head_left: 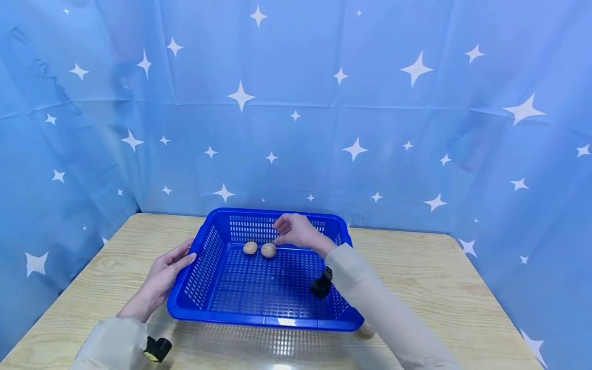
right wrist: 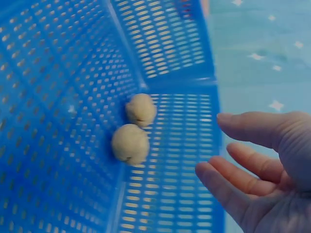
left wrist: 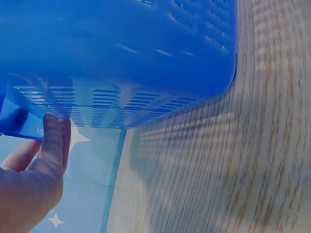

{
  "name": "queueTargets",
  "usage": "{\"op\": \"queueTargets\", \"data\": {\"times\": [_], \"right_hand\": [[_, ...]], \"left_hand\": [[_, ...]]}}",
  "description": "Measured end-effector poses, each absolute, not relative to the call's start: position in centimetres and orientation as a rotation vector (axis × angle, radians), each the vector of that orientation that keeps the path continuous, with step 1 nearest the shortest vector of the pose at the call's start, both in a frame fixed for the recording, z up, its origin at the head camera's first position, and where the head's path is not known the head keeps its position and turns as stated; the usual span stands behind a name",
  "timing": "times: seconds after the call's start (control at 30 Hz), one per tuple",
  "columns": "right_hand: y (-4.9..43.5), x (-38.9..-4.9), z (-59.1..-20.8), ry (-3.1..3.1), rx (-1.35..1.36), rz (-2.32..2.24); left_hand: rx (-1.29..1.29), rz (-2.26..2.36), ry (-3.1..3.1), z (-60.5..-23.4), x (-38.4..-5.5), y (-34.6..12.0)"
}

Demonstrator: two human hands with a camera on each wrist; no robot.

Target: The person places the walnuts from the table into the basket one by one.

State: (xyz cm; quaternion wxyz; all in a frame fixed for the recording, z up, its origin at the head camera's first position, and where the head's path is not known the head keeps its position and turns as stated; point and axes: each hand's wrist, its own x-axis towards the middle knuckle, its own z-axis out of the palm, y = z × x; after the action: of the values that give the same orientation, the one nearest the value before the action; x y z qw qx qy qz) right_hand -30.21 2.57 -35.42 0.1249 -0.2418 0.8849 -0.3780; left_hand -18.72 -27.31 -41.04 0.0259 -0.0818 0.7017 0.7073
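Observation:
A blue plastic basket [head_left: 265,321] with slotted walls stands over the table, tilted with its near edge raised above a shadow. My left hand [head_left: 164,272] grips its left rim, thumb over the top and fingers against the outer wall, as the left wrist view shows [left wrist: 41,165]. Two walnuts lie inside along the far wall: a smaller one [head_left: 250,248] and a larger one [head_left: 268,250] beside it. Above the larger walnut hovers my right hand [head_left: 300,231], fingers spread and holding nothing; the right wrist view shows its thumb and fingers apart [right wrist: 262,165].
Past the basket's near right corner, a tan rounded thing [head_left: 365,330] lies partly hidden by the basket and my right sleeve. The wooden table [head_left: 430,277] runs back to a blue curtain [head_left: 296,128] with white stars. Each wrist carries a small black camera [head_left: 158,349].

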Motion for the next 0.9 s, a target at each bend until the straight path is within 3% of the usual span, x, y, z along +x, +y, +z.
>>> {"op": "queueTargets", "data": {"times": [0.9], "right_hand": [[11.6, -26.4, -31.9, 2.580, -0.840, -1.377]], "left_hand": [[-0.239, 2.160, 2.197, -41.0, -18.6, -27.3]]}}
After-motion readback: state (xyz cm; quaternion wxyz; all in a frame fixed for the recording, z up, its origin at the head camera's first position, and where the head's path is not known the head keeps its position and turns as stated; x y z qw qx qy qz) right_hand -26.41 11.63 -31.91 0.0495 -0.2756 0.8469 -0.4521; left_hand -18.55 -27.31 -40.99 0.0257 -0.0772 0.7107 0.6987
